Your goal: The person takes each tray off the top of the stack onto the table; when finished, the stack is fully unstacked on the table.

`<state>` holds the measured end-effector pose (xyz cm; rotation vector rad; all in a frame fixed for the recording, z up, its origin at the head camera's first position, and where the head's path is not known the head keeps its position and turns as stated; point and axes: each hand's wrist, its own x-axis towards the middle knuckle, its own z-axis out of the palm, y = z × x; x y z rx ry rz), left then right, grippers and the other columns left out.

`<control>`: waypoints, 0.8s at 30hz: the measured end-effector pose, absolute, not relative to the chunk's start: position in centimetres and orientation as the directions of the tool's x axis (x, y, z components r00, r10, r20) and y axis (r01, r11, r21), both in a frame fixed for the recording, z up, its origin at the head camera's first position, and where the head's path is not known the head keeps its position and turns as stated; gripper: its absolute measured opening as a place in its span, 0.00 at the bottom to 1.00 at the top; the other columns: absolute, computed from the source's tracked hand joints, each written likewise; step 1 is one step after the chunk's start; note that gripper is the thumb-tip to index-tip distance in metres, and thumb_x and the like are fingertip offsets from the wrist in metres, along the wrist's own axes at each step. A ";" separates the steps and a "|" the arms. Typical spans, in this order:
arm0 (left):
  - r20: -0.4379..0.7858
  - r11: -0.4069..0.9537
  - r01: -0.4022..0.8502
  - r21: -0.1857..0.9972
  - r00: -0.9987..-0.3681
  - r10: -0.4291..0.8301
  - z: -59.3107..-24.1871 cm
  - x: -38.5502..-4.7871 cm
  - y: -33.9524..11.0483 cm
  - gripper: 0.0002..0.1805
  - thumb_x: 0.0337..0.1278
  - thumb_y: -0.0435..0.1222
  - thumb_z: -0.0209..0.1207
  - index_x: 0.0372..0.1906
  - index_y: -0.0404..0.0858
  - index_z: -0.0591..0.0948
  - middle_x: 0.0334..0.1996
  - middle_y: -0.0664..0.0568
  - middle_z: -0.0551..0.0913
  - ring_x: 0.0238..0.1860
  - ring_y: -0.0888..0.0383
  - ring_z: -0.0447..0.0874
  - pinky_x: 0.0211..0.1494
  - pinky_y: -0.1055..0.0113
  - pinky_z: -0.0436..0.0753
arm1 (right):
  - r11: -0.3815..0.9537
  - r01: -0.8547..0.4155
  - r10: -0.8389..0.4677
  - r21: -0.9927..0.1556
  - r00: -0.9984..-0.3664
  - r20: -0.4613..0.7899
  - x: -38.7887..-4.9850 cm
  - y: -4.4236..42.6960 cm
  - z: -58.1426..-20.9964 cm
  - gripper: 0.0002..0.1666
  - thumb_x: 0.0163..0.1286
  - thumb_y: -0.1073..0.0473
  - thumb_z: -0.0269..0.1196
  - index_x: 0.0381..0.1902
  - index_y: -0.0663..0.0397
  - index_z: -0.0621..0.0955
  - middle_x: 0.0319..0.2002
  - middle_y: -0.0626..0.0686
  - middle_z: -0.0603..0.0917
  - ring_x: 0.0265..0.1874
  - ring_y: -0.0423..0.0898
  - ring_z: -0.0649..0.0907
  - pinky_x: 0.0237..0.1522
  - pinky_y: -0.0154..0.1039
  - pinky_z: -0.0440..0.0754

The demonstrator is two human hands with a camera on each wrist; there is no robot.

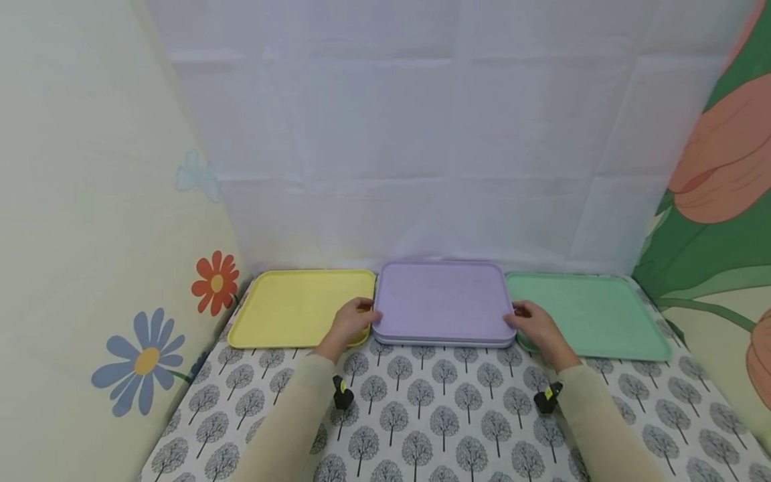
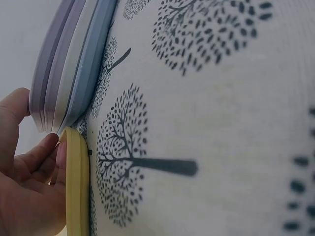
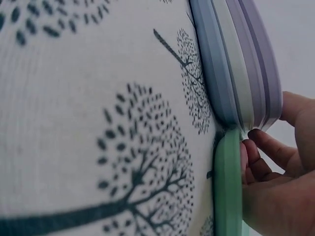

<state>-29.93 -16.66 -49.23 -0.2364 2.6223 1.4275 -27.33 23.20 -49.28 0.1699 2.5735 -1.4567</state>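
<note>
A stack of rectangular trays stands in the middle, with a purple tray (image 1: 444, 301) on top. Seen edge-on in the left wrist view, a whitish tray (image 2: 75, 64) and a blue tray (image 2: 92, 64) lie beneath the purple layers. My left hand (image 1: 352, 320) grips the stack's left edge, thumb at the purple rim and fingers curled in lower down, over the yellow tray (image 1: 301, 308). At the opposite edge my right hand (image 1: 536, 325) mirrors this hold, above the green tray (image 1: 590, 318). How many layers each hand pinches is hard to tell.
Yellow and green trays flank the stack closely, all on a tree-print tablecloth (image 1: 415, 422). Behind them hangs a white sheet (image 1: 385, 134). A flower-decorated wall (image 1: 78, 234) rises on the left, and a tulip-patterned one (image 1: 717, 268) on the right.
</note>
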 end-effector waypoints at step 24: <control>-0.209 0.542 -0.220 0.811 -0.974 -0.083 -49.0 -30.0 -16.5 0.31 0.59 0.44 0.67 0.65 0.36 0.76 0.62 0.40 0.78 0.64 0.42 0.75 0.70 0.48 0.73 | 0.594 0.185 0.119 -0.783 -0.983 -0.142 -28.3 22.1 -47.3 0.28 0.74 0.58 0.56 0.66 0.72 0.73 0.62 0.71 0.77 0.61 0.65 0.77 0.63 0.57 0.77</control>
